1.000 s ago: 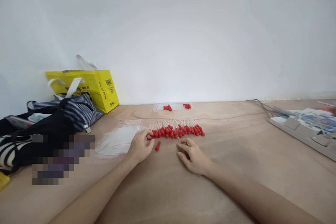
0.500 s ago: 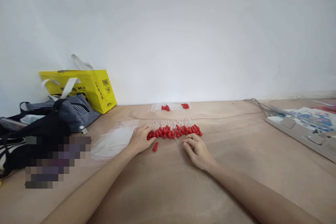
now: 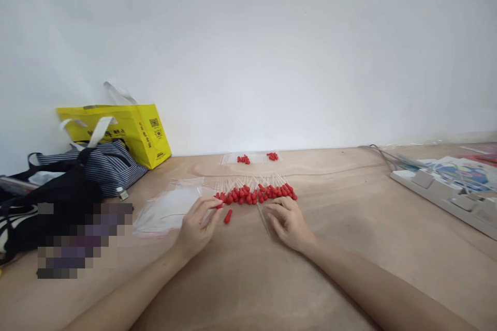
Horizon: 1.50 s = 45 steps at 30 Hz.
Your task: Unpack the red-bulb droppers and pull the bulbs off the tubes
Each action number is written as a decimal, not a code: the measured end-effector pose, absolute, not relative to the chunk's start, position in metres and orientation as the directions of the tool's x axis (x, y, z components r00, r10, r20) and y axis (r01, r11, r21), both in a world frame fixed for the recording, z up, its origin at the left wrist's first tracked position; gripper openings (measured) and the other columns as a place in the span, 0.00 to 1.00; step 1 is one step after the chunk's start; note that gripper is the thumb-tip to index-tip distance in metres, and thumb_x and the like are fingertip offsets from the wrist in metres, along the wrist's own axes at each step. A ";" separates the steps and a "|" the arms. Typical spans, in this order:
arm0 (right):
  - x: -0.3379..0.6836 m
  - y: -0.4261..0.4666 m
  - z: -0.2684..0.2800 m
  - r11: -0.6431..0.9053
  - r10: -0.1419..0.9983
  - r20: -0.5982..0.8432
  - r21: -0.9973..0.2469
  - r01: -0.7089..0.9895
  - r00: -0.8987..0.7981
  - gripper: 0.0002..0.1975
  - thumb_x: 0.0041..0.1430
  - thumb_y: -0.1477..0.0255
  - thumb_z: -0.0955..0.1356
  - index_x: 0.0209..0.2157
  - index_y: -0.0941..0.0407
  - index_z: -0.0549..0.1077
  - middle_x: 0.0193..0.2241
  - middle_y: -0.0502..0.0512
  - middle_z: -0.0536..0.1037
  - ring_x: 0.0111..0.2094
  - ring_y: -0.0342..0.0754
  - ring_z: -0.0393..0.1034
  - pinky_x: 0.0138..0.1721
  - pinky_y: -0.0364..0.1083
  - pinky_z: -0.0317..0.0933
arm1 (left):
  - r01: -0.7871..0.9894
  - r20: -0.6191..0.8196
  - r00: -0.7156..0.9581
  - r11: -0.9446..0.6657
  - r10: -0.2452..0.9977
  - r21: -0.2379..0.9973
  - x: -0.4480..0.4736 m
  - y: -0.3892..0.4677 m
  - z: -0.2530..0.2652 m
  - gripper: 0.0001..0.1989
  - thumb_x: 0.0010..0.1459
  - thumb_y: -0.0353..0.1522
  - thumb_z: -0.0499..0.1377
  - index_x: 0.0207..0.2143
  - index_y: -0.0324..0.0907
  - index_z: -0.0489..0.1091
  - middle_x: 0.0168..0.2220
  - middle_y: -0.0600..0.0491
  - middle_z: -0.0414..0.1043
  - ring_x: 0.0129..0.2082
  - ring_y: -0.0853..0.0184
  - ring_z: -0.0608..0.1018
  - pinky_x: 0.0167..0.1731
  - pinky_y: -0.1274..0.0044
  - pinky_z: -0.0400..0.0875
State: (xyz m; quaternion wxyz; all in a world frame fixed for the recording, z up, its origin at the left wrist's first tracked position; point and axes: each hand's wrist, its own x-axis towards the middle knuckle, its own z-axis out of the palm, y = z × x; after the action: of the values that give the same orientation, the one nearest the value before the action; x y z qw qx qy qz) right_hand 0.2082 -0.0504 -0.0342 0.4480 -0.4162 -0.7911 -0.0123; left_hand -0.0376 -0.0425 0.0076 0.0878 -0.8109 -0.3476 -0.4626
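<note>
My left hand [image 3: 198,225] pinches a small red rubber dropper bulb [image 3: 219,206] between thumb and fingers, just above the table. One loose red bulb [image 3: 228,216] lies right beside these fingertips. In front of both hands is a row of droppers [image 3: 248,195], red bulbs toward me and thin pale stems pointing to the wall. My right hand [image 3: 289,223] is closed, fingertips drawn together at the near edge of this row. Along its fingertips runs a thin clear tube [image 3: 264,221]. Whether these fingers grip it or something else is hidden.
Clear plastic bags [image 3: 166,212] lie left of my left hand. Behind the row, a flat bag [image 3: 256,158] carries more red bulbs. A yellow bag [image 3: 147,134] and a striped bag [image 3: 111,165] stand at left. At right is a white power strip [image 3: 446,196] with cables.
My left hand has drawn back toward me and left from the row's left end, now with a red bulb in its fingers. My right hand has barely moved.
</note>
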 end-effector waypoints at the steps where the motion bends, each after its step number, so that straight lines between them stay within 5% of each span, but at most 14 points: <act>1: 0.208 -0.051 -0.033 0.659 0.620 0.742 -0.315 0.682 -0.256 0.15 0.53 0.76 0.62 0.44 0.56 0.67 0.38 0.57 0.70 0.40 0.49 0.62 0.40 0.49 0.58 | 0.612 0.787 0.352 -0.761 0.507 0.217 -0.032 -0.046 0.006 0.06 0.53 0.26 0.53 0.35 0.41 0.65 0.33 0.51 0.69 0.36 0.69 0.71 0.38 0.77 0.67; 6: 0.209 -0.053 -0.026 0.664 0.517 0.774 -0.093 0.742 -0.365 0.20 0.55 0.74 0.62 0.51 0.54 0.61 0.47 0.56 0.68 0.48 0.50 0.58 0.48 0.52 0.51 | 0.481 0.658 0.469 -0.795 0.589 0.369 -0.007 -0.048 -0.002 0.05 0.53 0.26 0.52 0.34 0.40 0.65 0.34 0.50 0.69 0.37 0.69 0.71 0.37 0.76 0.68; 12: 0.207 -0.048 -0.030 0.700 0.426 0.787 0.027 0.714 -0.446 0.11 0.56 0.74 0.62 0.41 0.51 0.69 0.33 0.50 0.75 0.41 0.46 0.63 0.52 0.55 0.42 | 0.361 0.622 0.596 -0.861 0.508 0.358 0.004 -0.048 -0.004 0.06 0.53 0.26 0.51 0.33 0.40 0.65 0.34 0.49 0.69 0.35 0.70 0.72 0.35 0.76 0.69; 16: 0.203 -0.046 -0.032 0.694 0.395 0.786 0.084 0.715 -0.476 0.09 0.54 0.77 0.62 0.34 0.54 0.71 0.23 0.48 0.72 0.32 0.43 0.63 0.52 0.55 0.43 | 0.460 0.607 0.601 -0.846 0.520 0.270 0.004 -0.050 -0.004 0.07 0.53 0.27 0.51 0.36 0.41 0.66 0.36 0.49 0.71 0.37 0.68 0.72 0.38 0.73 0.68; 20: 0.200 -0.048 -0.031 0.670 0.377 0.771 0.155 0.726 -0.513 0.09 0.53 0.78 0.60 0.33 0.56 0.70 0.23 0.49 0.70 0.30 0.43 0.60 0.52 0.55 0.43 | 0.588 0.630 0.609 -0.807 0.481 0.048 0.005 -0.047 -0.009 0.15 0.53 0.32 0.54 0.45 0.43 0.64 0.43 0.49 0.70 0.47 0.61 0.68 0.46 0.65 0.61; 26: 0.197 -0.050 -0.029 0.661 0.314 0.789 0.218 0.718 -0.528 0.10 0.55 0.77 0.60 0.35 0.55 0.70 0.22 0.49 0.69 0.28 0.43 0.58 0.51 0.53 0.44 | 0.589 0.692 0.603 -0.807 0.397 -0.050 0.010 -0.042 -0.016 0.09 0.56 0.30 0.51 0.38 0.45 0.69 0.39 0.54 0.73 0.46 0.65 0.70 0.48 0.65 0.58; 35: 0.201 -0.056 -0.026 0.660 0.420 0.715 0.183 0.729 -0.560 0.11 0.53 0.79 0.60 0.33 0.53 0.70 0.20 0.48 0.68 0.28 0.43 0.57 0.47 0.53 0.43 | 0.628 0.622 0.604 -0.778 0.498 0.011 0.013 -0.046 -0.011 0.07 0.54 0.28 0.52 0.30 0.43 0.70 0.39 0.54 0.74 0.47 0.62 0.70 0.52 0.57 0.49; 45: 0.199 -0.057 -0.025 0.692 0.424 0.728 0.124 0.711 -0.539 0.10 0.53 0.79 0.60 0.31 0.53 0.70 0.19 0.47 0.68 0.27 0.43 0.56 0.44 0.52 0.44 | 0.597 0.609 0.651 -0.801 0.453 -0.041 0.010 -0.049 -0.010 0.11 0.54 0.24 0.49 0.34 0.44 0.69 0.42 0.55 0.72 0.47 0.62 0.69 0.52 0.56 0.47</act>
State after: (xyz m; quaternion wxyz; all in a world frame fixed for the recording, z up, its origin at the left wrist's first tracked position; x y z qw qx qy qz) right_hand 0.1993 -0.0571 -0.0253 0.3457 -0.3330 -0.8523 -0.2078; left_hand 0.0103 -0.0487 -0.0101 0.1197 -0.9006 -0.2915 -0.2995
